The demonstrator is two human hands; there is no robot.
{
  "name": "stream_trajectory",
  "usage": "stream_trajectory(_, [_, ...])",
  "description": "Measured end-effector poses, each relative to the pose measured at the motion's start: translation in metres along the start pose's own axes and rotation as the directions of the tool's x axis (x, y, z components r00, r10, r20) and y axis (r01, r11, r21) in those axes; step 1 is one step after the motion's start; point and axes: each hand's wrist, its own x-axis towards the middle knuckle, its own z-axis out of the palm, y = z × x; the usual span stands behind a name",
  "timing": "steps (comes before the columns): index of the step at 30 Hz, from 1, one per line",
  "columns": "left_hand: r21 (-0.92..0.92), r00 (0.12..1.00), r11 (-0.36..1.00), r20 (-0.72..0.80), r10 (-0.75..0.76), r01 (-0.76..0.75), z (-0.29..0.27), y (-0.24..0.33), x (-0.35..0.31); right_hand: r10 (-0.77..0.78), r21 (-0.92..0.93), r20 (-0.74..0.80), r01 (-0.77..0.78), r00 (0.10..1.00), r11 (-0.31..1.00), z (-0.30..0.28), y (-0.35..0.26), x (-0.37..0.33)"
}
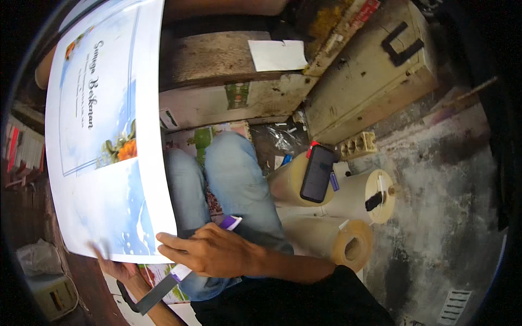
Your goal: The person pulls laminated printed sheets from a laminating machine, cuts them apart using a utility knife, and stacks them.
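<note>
A person sits with knees bent in blue jeans (234, 174) and looks down at both hands. The left hand (117, 267) is low down, under the bottom edge of a big printed sheet (103, 136). Its fingers show as a dim shape through the paper, so it seems to hold the sheet up from behind, but I cannot tell how tight that grip is. The sheet is white and pale blue, with a bit of orange and green near its right edge, and it stands up tall in front of the left knee. The right hand (209, 251) lies just beside the bottom right corner of the sheet. Its fingers are curled around a flat tool (182, 269) with a purple and white handle and a long grey blade. The blade points down and to the left, past the left hand. On the grey floor (446, 195) by the right knee lie three cream rolls (350, 247), close together. A black phone (317, 174) rests on top of the roll nearest the knee. A small white paper (278, 55) sits on the edge of an old wooden bench (217, 65) beyond the knees.
</note>
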Motion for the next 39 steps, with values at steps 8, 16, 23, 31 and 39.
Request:
stream_trajectory(8, [0.199,0.901,0.957,-0.419,-0.112,0.211,0.035,0.017,0.02,0.702,0.037,-0.43,-0.766,0.567,0.642,-0.147,0.135,-0.159])
stream_trajectory(16, [0.252,0.857,0.918,-0.492,-0.152,0.308,0.038,0.039,-0.048,0.65,-0.304,-0.373,-0.75,0.662,0.588,-0.141,0.147,-0.277])
stream_trajectory(23, [0.193,0.817,0.909,-0.533,-0.22,0.37,0.026,0.033,-0.065,0.68,-0.319,-0.306,-0.745,0.666,0.586,-0.142,0.174,-0.272])
stream_trajectory(31, [0.202,0.813,0.887,-0.521,-0.262,0.416,-0.011,0.038,-0.059,0.624,0.409,-0.693,-0.516,0.36,0.752,-0.185,0.172,-0.209])
stream_trajectory(39, [0.238,0.794,0.861,-0.547,-0.264,0.45,-0.023,0.066,-0.043,0.797,0.03,-0.392,-0.859,0.46,0.511,-0.16,0.19,-0.194])
